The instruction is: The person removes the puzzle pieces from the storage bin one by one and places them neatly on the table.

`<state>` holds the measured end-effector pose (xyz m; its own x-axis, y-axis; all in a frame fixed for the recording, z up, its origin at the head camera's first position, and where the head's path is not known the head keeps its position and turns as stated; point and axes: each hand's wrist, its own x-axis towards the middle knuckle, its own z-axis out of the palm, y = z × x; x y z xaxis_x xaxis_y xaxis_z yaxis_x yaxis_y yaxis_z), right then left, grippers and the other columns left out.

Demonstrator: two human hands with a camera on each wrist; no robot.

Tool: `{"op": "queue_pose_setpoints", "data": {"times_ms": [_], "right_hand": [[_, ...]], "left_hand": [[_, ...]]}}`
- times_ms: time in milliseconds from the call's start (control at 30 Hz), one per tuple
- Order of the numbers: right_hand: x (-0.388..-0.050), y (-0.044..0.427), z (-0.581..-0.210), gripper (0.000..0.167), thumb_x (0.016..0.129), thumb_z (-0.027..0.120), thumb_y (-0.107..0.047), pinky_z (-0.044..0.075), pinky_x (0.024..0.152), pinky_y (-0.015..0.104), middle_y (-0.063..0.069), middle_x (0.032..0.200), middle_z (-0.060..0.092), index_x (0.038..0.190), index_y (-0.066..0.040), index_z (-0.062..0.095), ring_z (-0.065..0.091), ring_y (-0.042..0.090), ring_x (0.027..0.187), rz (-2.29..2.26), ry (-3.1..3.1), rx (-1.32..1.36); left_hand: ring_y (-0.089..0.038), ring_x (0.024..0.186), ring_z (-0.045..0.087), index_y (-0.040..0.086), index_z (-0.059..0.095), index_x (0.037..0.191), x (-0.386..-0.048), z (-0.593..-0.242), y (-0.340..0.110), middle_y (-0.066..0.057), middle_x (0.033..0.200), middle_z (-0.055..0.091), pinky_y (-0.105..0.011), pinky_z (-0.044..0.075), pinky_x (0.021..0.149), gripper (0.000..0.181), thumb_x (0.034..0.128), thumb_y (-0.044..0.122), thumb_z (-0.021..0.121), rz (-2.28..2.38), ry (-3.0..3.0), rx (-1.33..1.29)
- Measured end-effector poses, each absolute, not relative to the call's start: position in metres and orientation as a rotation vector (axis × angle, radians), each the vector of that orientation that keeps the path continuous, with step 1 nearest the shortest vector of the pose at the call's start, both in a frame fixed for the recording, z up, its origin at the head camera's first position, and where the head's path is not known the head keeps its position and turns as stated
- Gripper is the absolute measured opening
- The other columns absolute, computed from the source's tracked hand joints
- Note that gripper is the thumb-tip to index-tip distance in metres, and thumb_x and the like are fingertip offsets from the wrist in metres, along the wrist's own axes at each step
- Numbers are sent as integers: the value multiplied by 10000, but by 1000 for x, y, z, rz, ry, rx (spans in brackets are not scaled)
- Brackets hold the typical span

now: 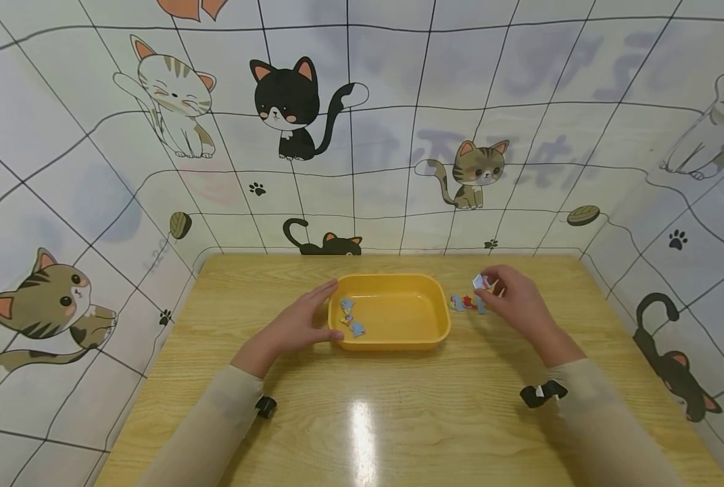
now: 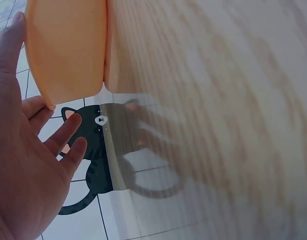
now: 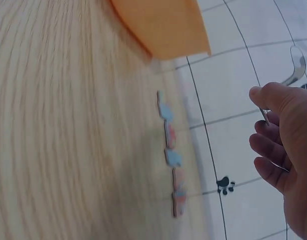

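Observation:
A yellow plastic tray [image 1: 392, 343] stands on the wooden table. My left hand [image 1: 301, 321] holds its left end, thumb at the near corner and fingers at the far one; the left wrist view shows two fingers [image 2: 68, 135] loose below the tray. Several small light-blue puzzle pieces [image 1: 357, 329] lie inside by the tray's left wall. To the right of the tray, my right hand [image 1: 510, 297] pinches one puzzle piece [image 1: 480, 282] between thumb and fingers, raised over the table. Beneath it, more puzzle pieces [image 1: 457, 302] lie on the wood, blue with red parts, beside the tray's right end.
The wooden table [image 1: 435, 419] meets walls covered with cat-print sheeting [image 1: 386, 142] at the back and both sides. Black bands [image 1: 544, 393] are on both sleeves. A bright reflection shows on the table near the front.

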<state>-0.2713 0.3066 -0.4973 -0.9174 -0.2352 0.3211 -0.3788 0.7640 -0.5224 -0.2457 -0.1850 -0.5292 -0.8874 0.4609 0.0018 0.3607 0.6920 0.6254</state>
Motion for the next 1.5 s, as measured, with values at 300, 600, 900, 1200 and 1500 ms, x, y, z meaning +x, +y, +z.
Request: {"op": "queue_pose_setpoints", "data": {"times_ms": [300, 600, 900, 1200, 1500], "right_hand": [[-270, 341, -512, 376, 1042, 800, -210, 525, 667, 338, 164, 1133, 708, 1327, -6, 663, 664, 282, 892, 870, -2793, 337], [-272, 360, -525, 456, 1037, 813, -246, 529, 671, 355, 185, 1154, 700, 1359, 28, 641, 657, 310, 932, 843, -2874, 216], [-272, 371, -538, 453, 1048, 791, -258, 557, 780, 477, 214, 1148, 705, 1338, 57, 645, 673, 371, 998, 862, -2957, 154], [-269, 376, -545, 477, 1052, 791, -248, 571, 855, 605, 268, 1148, 704, 1335, 102, 631, 688, 439, 1033, 870, -2973, 128], [-273, 380, -550, 435, 1058, 767, -199, 556, 913, 643, 297, 1190, 683, 1330, 111, 627, 678, 457, 1065, 855, -3002, 111]], "left_hand": [[-259, 1690, 202, 222, 281, 1777, -246, -528, -185, 119, 1835, 182, -552, 230, 1348, 1130, 901, 630, 867, 952, 2742, 675], [-262, 1691, 198, 226, 277, 1778, -246, -528, -185, 127, 1835, 176, -555, 225, 1349, 1102, 921, 563, 882, 949, 2739, 665], [-272, 1691, 197, 196, 287, 1774, -247, -531, -186, 116, 1835, 180, -565, 222, 1348, 1109, 916, 556, 890, 958, 2744, 677], [-271, 1692, 196, 216, 276, 1778, -247, -531, -185, 117, 1837, 177, -567, 223, 1347, 1115, 915, 585, 878, 941, 2746, 681], [-272, 1692, 196, 197, 292, 1772, -247, -529, -184, 119, 1835, 179, -572, 225, 1346, 1105, 916, 565, 887, 951, 2742, 670]]}}
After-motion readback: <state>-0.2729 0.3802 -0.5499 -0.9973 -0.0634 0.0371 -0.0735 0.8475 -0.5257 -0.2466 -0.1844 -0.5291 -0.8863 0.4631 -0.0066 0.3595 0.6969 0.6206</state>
